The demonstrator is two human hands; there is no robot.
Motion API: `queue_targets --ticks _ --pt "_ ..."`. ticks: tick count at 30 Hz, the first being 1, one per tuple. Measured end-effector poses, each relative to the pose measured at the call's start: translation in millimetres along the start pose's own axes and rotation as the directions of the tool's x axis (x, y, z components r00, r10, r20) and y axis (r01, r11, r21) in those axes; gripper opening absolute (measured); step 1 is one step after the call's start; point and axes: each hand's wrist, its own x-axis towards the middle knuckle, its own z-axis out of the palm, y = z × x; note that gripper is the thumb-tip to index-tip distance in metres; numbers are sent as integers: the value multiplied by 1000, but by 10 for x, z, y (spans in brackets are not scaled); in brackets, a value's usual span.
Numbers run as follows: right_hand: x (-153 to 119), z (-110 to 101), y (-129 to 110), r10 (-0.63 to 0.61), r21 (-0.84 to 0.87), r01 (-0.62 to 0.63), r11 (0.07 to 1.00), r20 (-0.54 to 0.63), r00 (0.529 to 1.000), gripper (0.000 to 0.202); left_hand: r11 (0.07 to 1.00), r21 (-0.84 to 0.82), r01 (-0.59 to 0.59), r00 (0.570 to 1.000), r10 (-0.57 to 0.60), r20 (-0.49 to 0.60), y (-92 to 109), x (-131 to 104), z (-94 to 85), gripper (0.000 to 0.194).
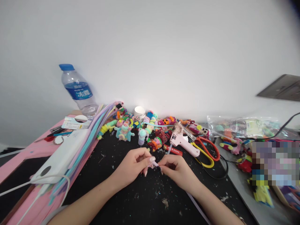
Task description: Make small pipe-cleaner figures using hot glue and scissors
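Note:
Above the middle of the black mat (110,200), my left hand (138,162) pinches a small pale lilac fuzzy piece (154,163) between thumb and fingers. Close on its right, my right hand (174,168) has its thumb and forefinger closed on the other end of that piece. The fingers hide part of it. Just behind my right hand lie a pink glue gun (185,144) and a red stick-like item (172,150). A small pastel fuzzy figure (142,137) stands behind my hands.
Scissors with red and yellow handles (212,150) and a black cable lie to the right. Colourful fuzzy figures, a paper cup (139,113) and a plastic bag (243,127) line the wall. At left are a water bottle (78,90), pastel fuzzy stems (87,150) and a white box (62,156).

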Motion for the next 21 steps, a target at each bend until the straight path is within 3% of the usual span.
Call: queue_targets --ticks 3,9,11,16,21 --pt "2 4 3 7 5 -7 1000 -7 1000 12 999 47 -1 1000 0 6 6 -1 -4 26" --pt "2 -16 -6 28 20 -29 999 24 999 11 931 347 -109 994 101 41 92 -26 -36 28" --pt "0 -27 -6 17 10 -18 1000 36 999 11 920 373 -120 993 105 60 107 -27 -43 29" --pt "5 -43 1 -12 0 12 1000 54 998 11 994 89 60 989 -72 130 62 -26 -26 32" --pt "12 -58 8 -50 65 45 997 76 996 10 952 -206 226 957 -177 230 26 -47 28 33"
